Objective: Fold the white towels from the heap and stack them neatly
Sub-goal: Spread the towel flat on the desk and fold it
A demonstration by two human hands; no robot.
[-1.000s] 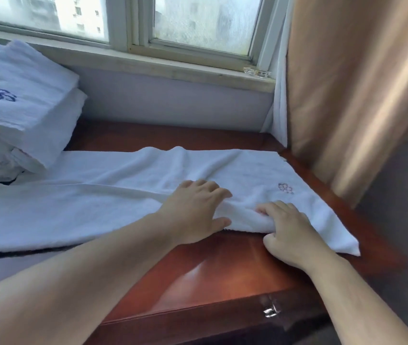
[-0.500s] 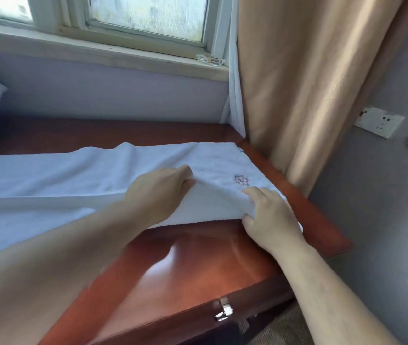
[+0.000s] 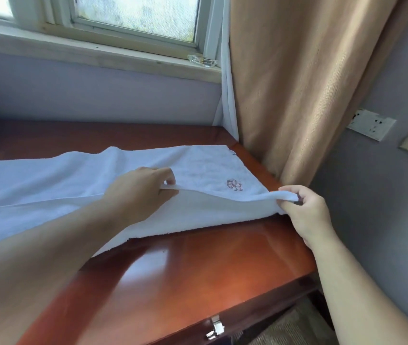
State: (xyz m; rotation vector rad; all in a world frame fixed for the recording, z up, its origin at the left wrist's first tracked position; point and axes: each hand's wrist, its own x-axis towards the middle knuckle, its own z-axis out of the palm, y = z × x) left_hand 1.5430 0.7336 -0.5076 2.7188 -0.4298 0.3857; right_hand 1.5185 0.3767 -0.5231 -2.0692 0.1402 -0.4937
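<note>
Both left hand (image 3: 140,193) and right hand (image 3: 306,209) pinch the white towel (image 3: 48,178) by its raised edge, flanking the emblem (image 3: 234,185), apparently starting a crosswise fold needing matched corners.

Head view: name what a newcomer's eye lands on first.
The white towel spread across the reddish wooden table draws the eye first, its near right edge lifted by both hands: the left hand pinches it mid-edge, the right hand pinches the corner. Next comes the tan curtain hanging at the right, beside the window.
</note>
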